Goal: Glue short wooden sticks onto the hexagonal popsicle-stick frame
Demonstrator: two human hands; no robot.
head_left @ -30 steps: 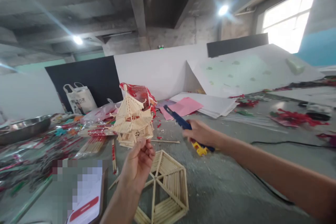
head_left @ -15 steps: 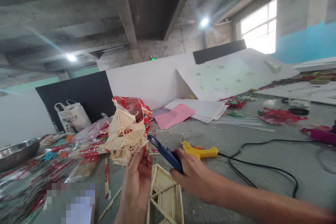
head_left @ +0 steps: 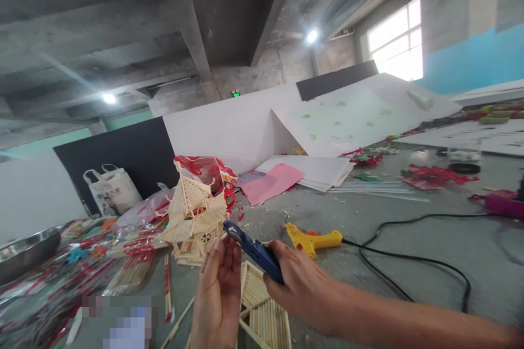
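My left hand (head_left: 218,294) is raised with its fingers together and pointing up, pinching a thin wooden stick by its tip. My right hand (head_left: 301,292) is closed round the handles of a blue cutter (head_left: 250,248), whose jaws reach the stick at my left fingertips. Just behind my left hand stands a small pagoda model made of sticks (head_left: 192,218) on the grey table (head_left: 368,229). A flat hexagonal stick panel (head_left: 262,311) lies under both hands.
A yellow glue gun (head_left: 313,240) with a black cable (head_left: 413,262) lies to the right. Pink paper (head_left: 272,181) and white sheets (head_left: 315,169) sit behind. Stick bundles and red scraps (head_left: 131,267) crowd the left, with a metal bowl (head_left: 24,251) and a white bag (head_left: 112,190).
My right hand has brought the blue cutter from beside the glue gun over to my left fingertips. My left hand has sunk a little, and the camera has swung right.
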